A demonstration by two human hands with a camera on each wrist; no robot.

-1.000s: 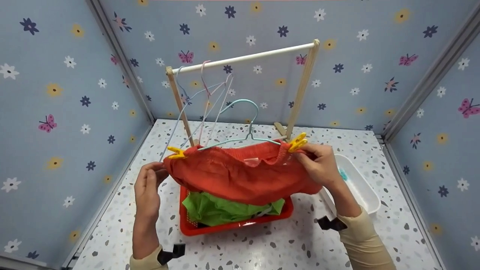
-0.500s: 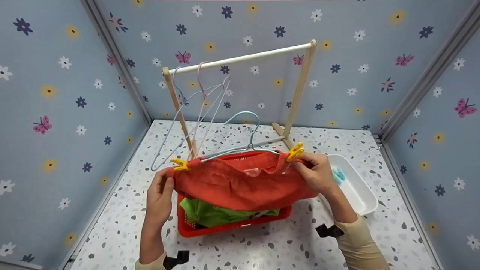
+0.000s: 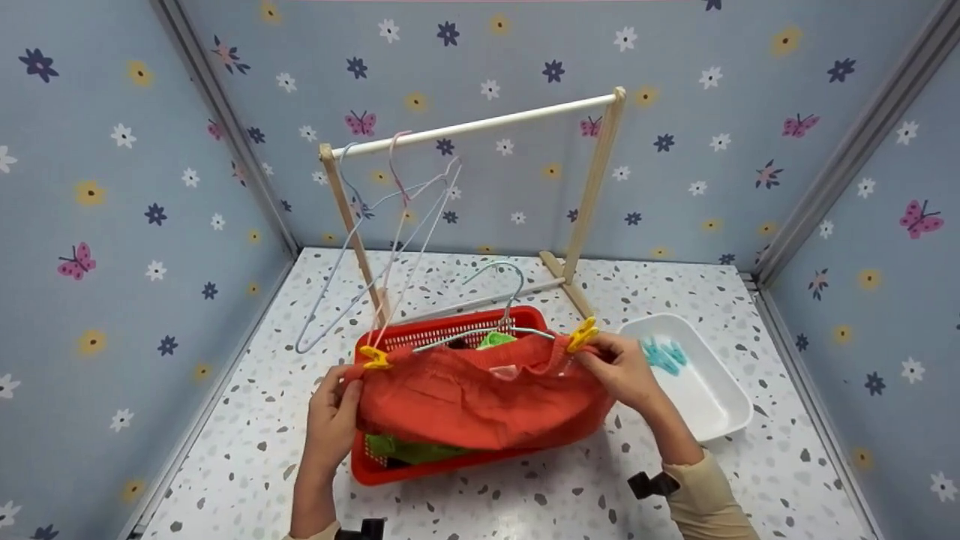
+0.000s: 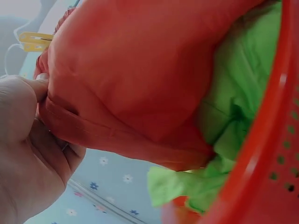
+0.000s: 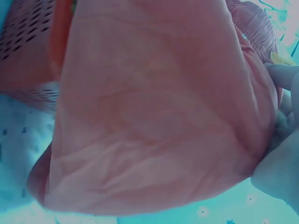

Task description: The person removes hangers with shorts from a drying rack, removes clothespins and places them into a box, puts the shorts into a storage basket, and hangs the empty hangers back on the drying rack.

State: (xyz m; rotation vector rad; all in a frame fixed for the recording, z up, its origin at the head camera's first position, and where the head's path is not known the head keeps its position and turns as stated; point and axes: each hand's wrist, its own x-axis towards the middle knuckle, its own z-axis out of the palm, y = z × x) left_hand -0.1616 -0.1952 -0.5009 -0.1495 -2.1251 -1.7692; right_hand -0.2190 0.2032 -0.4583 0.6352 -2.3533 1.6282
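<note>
A pair of red shorts (image 3: 480, 405) with an elastic waistband hangs on a light teal hanger (image 3: 457, 334). A yellow clothespin (image 3: 375, 358) clips the waistband at the left, and another yellow clothespin (image 3: 582, 334) clips it at the right. My left hand (image 3: 334, 420) pinches the left edge of the shorts between thumb and fingers, as the left wrist view also shows. At the right edge, just below the clothespin, my right hand (image 3: 624, 375) pinches the cloth. The shorts cover part of a red basket (image 3: 405, 474) holding green cloth (image 3: 420, 450).
Behind the basket stands a wooden rack with a white rod (image 3: 495, 122). A blue hanger (image 3: 330, 285) and a pink hanger (image 3: 397, 169) hang at its left end. To the right, a white tray (image 3: 716, 412) holds several teal clothespins (image 3: 664, 355). Patterned walls enclose the table.
Both hands have brought the shorts and hanger down and nearer. The left hand, first beside the left edge, now pinches it. More of the basket's back and the tray's clothespins show.
</note>
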